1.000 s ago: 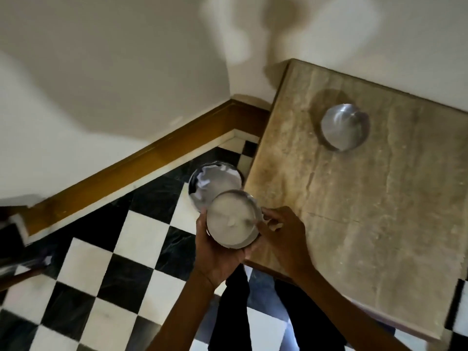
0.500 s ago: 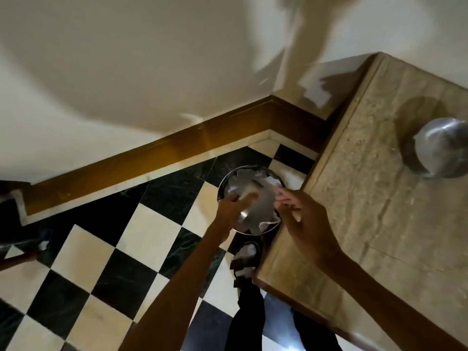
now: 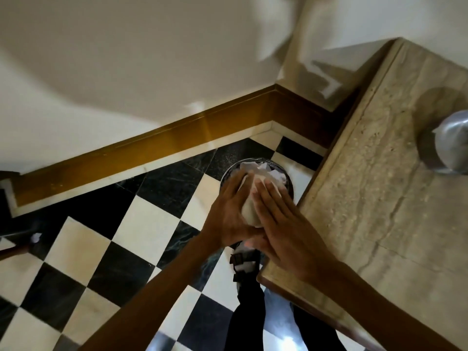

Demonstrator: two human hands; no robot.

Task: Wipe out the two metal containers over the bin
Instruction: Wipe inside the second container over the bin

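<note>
A round metal container (image 3: 250, 214), pale and blurred, hangs tipped over the small dark bin (image 3: 290, 190) on the floor. It is clasped between my two hands. My left hand (image 3: 228, 214) cups its left side. My right hand (image 3: 283, 224) lies flat against its right side with the fingers stretched out. Crumpled white paper (image 3: 255, 168) fills the bin just beyond my fingertips. The second metal container (image 3: 453, 148) stands on the stone table at the right edge, cut off by the frame.
The beige stone table (image 3: 379, 211) runs along the right, its edge right next to the bin. A black and white checkered floor (image 3: 141, 224) lies below, with a brown skirting board (image 3: 177, 138) in the wall corner. My sandalled foot (image 3: 243, 262) stands under my hands.
My hands carried the container from the table corner out over the bin and tipped it. My right hand has flattened against it. The view has swung left, pushing the second container to the frame edge.
</note>
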